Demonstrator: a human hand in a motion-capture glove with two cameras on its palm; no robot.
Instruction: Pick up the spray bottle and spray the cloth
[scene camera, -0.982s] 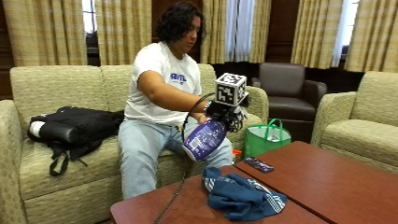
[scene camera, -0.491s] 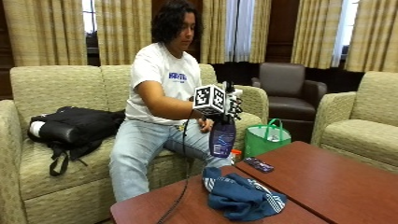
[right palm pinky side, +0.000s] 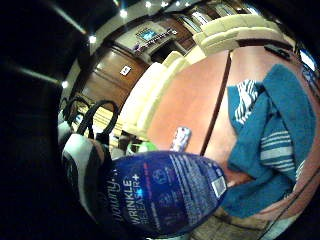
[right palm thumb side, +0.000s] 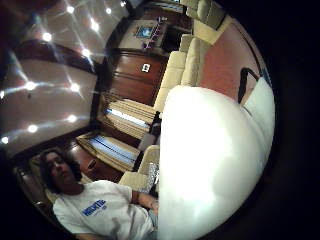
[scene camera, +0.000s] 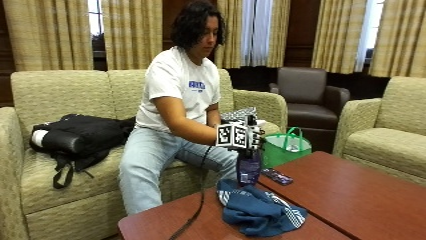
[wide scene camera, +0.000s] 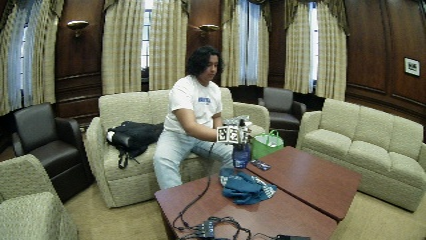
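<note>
A black bag lies on the sofa. The right hand grips the bottle upright just above the blue cloth on the table; its fingers are hidden outside. Only the little-finger palm view shows the bottle's label, and the thumb-side view is mostly blocked by a white surface.

A person on the sofa holds a spray bottle upright — just above the blue cloth.

Person wears a white tee with small blue chest lettering, light blue jeans, and a black glove on the right hand.
</note>
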